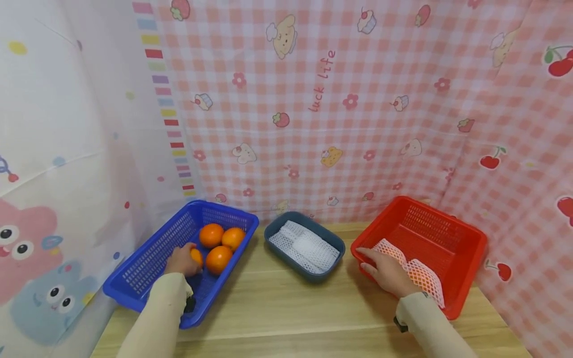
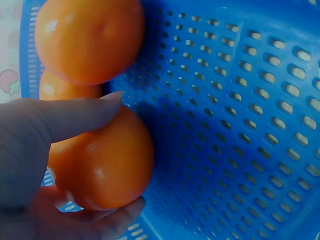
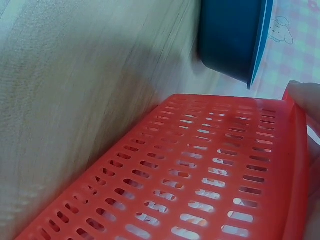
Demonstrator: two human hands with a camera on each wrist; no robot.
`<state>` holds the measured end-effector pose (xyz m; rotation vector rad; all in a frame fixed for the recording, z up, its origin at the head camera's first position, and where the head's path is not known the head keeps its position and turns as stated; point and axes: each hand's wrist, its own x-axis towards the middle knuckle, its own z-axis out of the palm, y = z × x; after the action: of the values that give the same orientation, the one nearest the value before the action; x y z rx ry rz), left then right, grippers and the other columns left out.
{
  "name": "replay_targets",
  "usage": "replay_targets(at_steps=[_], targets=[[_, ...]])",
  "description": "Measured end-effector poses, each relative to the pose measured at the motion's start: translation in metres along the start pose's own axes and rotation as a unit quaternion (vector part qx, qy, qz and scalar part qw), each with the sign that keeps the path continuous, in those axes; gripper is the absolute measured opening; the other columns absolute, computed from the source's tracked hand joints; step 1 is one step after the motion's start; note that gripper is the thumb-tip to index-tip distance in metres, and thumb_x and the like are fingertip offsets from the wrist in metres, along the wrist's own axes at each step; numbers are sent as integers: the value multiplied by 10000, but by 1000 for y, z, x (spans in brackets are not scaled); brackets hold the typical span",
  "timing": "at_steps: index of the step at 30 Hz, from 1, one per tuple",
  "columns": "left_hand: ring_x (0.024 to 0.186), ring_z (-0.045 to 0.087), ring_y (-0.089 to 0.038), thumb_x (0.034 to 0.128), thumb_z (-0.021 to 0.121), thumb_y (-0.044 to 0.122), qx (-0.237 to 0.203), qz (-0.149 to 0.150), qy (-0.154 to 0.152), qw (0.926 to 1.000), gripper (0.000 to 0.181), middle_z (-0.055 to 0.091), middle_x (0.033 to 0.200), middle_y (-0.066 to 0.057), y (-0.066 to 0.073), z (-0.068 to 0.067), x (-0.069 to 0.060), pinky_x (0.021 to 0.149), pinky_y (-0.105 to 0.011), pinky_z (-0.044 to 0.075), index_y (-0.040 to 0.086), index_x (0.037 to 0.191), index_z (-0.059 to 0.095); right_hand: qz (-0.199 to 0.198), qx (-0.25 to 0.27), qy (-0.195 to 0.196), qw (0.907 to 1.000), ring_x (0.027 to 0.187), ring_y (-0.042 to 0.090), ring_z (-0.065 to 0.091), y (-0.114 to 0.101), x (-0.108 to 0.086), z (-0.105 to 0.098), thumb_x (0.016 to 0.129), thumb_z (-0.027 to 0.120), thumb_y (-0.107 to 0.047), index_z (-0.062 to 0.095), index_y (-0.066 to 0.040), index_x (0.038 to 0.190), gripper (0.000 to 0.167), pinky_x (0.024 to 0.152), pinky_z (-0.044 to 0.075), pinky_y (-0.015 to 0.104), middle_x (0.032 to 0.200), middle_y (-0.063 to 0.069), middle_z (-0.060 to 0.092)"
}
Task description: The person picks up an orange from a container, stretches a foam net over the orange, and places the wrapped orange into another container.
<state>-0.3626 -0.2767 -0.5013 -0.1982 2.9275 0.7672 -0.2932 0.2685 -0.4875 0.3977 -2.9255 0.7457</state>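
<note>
My left hand [image 1: 181,259] reaches into the blue basket [image 1: 210,287] on the left. Thumb and fingers grip an orange [image 2: 107,160], seen closely in the left wrist view. Three more oranges [image 1: 219,260] lie beside it in that basket. On the right, my right hand [image 1: 390,271] rests over the near left rim of the red basket [image 1: 467,283], its fingers extended. A fingertip [image 3: 302,94] touches that rim in the right wrist view. Inside the red basket lie oranges in pale foam net sleeves [image 1: 425,283]; my right hand partly covers them.
Between the baskets stands a dark teal tray [image 1: 313,277] holding white foam net sleeves [image 1: 309,243]. All three containers are on a wooden table [image 1: 277,318]. Patterned cloth [image 1: 286,124] hangs behind and along both sides.
</note>
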Motion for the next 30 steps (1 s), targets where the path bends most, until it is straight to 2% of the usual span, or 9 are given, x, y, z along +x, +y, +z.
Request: replay_targets(at_steps=[4,8,13,20,25,30], targets=[[1021,496,-506,685,836,188,-77,263,300,9992,749,491,1145,-344,-2,-4,-1,864,-612,415,-17,1314,484,-51,-17,23,10000,1152,340,558,-1,0,0,917,669,-171,549,-64,1373,484,971,427,547,1297,135,595],[1051,494,-484,687,838,237,-269,558,618,9962,777,510,1177,-339,8,-12,-3,884,-608,415,-12,1334,487,-139,-44,77,9999,1150,349,562,0,-1,0,915,673,-167,557,-60,1364,476,970,426,551,1290,141,600],[1123,453,-490,756,815,224,-579,664,967,9914,792,445,1279,-342,33,-26,-9,949,-628,376,4,1411,429,-135,-62,64,9999,1150,352,560,0,0,0,916,671,-167,553,-61,1366,477,971,422,557,1287,146,600],[1178,421,-452,785,808,228,-1381,899,1440,9758,812,399,1338,-294,74,-38,-20,995,-602,355,57,1460,390,-171,-104,92,9998,1145,370,565,-6,-1,-2,913,674,-160,559,-31,1353,473,970,420,561,1276,169,604],[1121,454,-397,781,815,272,-1974,921,1456,9651,818,395,1304,-248,101,-41,-29,949,-549,428,111,1465,396,-256,-109,101,9996,1151,374,565,-6,-1,-1,913,672,-149,565,-22,1342,460,972,418,558,1268,176,608],[1076,487,-373,780,815,290,-2612,1056,1151,9526,796,413,1282,-209,126,-40,-41,893,-529,476,145,1451,413,-287,-105,134,9994,1152,376,564,-4,1,0,910,675,-146,570,-22,1338,458,970,418,560,1267,176,609]])
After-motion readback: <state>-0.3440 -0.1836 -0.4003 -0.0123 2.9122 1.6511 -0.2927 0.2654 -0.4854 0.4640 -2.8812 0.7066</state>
